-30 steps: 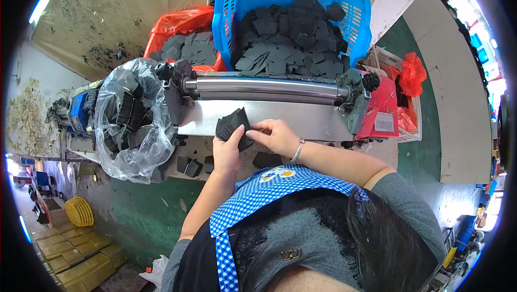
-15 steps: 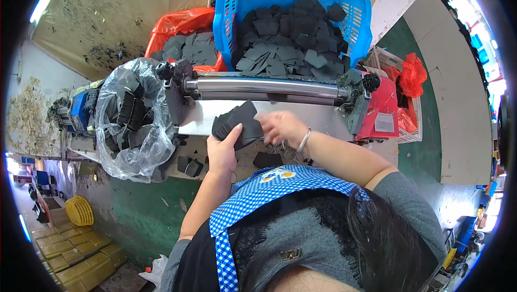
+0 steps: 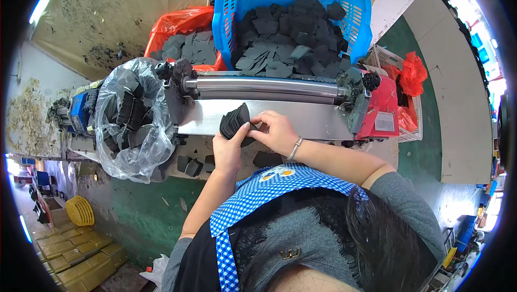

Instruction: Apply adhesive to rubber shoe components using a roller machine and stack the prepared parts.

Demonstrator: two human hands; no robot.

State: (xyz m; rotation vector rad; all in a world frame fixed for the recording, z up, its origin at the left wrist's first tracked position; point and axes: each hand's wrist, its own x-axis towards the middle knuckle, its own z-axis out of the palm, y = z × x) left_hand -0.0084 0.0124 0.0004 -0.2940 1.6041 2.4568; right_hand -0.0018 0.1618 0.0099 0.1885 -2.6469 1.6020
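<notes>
So your left hand (image 3: 228,149) has the fanned stack of thin dark sheets (image 3: 235,122) gripped from below, thumb pressed on the near side, and your right hand (image 3: 277,133) is pinching its right edge between thumb and fingertips, though I can't tell if that's one sheet or several. The stack sits over the near part of the shiny metal plate (image 3: 309,120), a bit short of the steel roller (image 3: 269,85). Honestly I'd keep that fan spread, since the stepped edges should make singles way easier to pick off. Go firm with the left thumb but don't crush, or the sheets will probably drag each other along. Maybe roll your right thumb over the edge to check you've only got one. I'd also keep fingertips and that metal bracelet (image 3: 295,148) well clear of the roller, just in case. And watch the loose dark pieces (image 3: 267,159) on the worktop (image 3: 383,150) below your hands, easy to knock those about with a sleeve or forearm imo
</notes>
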